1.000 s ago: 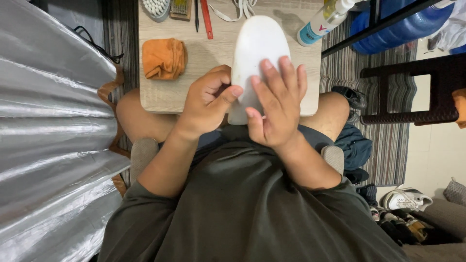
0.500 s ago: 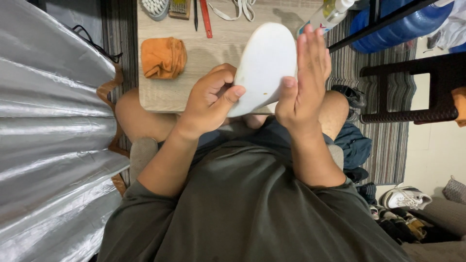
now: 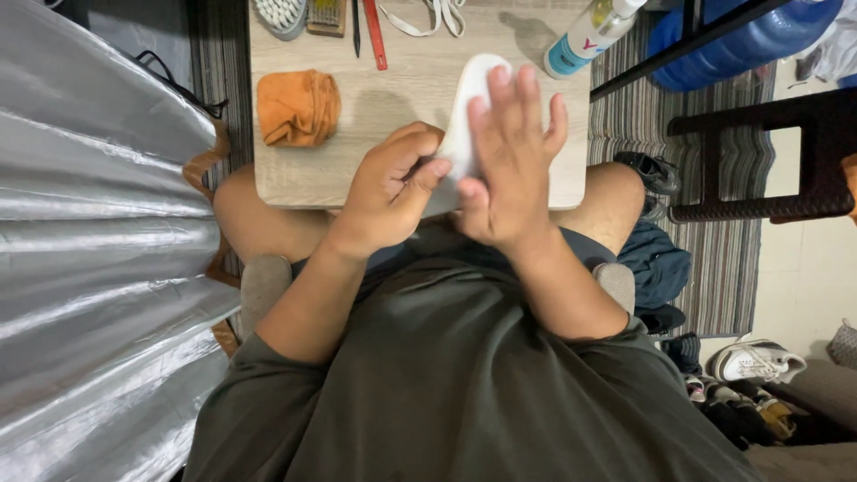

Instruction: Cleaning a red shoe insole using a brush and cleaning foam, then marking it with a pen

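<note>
The person sat with a small wooden table (image 3: 303, 178) over the knees, and both hands were lifted a little above its near edge. Between the hands was a white flat object (image 3: 466, 107) with a rounded top, possibly a shoe insole, though I cannot tell this for sure. It stood nearly upright and was turned on its edge toward the camera, so only a narrow white strip showed. The left hand (image 3: 388, 192) gripped its lower part from the left side: the fingers were curled, and the thumb pressed against the white surface near the bottom. The right hand (image 3: 509, 156) lay flat against the right face of the object, with the fingers spread and pointing away from the body, and it covered most of that face. The rounded top of the object came out just above the fingertips of the right hand. On the table, to the left of the hands and well apart from them, lay a folded orange cloth (image 3: 297, 108). At the far edge were a brush (image 3: 281, 13), a red pencil (image 3: 375, 36) and a white strap (image 3: 428, 18). A spray bottle (image 3: 589, 37) with a blue label lay near the far right corner.
</note>
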